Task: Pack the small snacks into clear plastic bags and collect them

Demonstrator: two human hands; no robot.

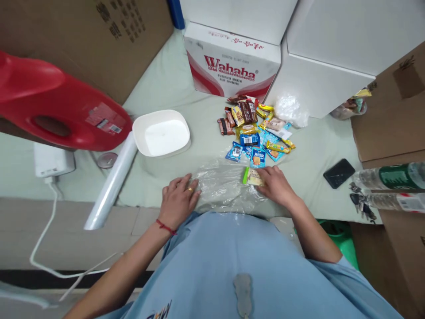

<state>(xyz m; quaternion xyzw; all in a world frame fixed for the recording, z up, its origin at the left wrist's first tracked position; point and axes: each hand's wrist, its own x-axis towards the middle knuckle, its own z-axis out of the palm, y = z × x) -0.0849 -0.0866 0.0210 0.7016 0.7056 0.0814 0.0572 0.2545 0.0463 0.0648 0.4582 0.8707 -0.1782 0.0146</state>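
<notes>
Fingers (pixel 262 175), right hand (pixel 276 184): pinched on 1 snack packet (pixel 254 177); left hand (pixel 176 198): slightly parted, at clear plastic (pixel 219 186).

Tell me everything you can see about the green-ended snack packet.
The snack packet is small and roughly rectangular, with a bright green left end and a pale cream body bearing print too blurred to read. It looks wrapped in thin plastic. The right hand holds its right end over the clear plastic film; whether it touches the film is hard to tell.
</notes>
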